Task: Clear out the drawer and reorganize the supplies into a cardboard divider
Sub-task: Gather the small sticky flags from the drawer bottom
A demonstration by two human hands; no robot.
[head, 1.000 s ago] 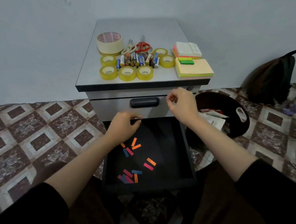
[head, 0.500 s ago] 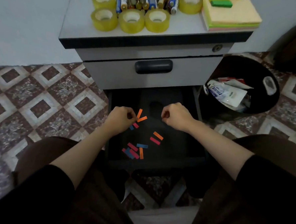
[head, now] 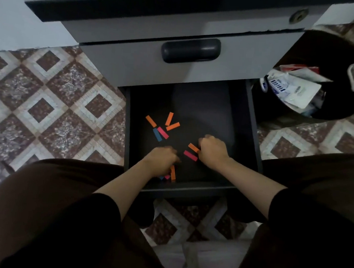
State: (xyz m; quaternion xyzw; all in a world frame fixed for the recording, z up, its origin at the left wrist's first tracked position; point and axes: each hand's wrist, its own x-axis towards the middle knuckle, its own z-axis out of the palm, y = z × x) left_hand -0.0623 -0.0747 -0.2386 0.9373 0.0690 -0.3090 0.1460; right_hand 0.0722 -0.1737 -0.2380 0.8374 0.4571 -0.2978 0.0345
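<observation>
Down in the open drawer [head: 253,126]: small paper strips [head: 172,126] in orange, pink and blue lie loose on the dark floor.
Left hand [head: 162,160]: fingers curl down over the strips by the front wall, likely to gather them. It is blurred, so I cannot tell if it has any.
Right hand [head: 212,151]: fingers curled, tips at the ends of an orange strip [head: 194,147] and a pink strip [head: 190,155]. I cannot tell if it pinches them.
Cardboard divider: not in sight.
Bin [head: 332,52]: just beside the drawer, handy for rubbish.
Writing: blue letters on a white pack [head: 292,89] in the bin, too blurred to read.
</observation>
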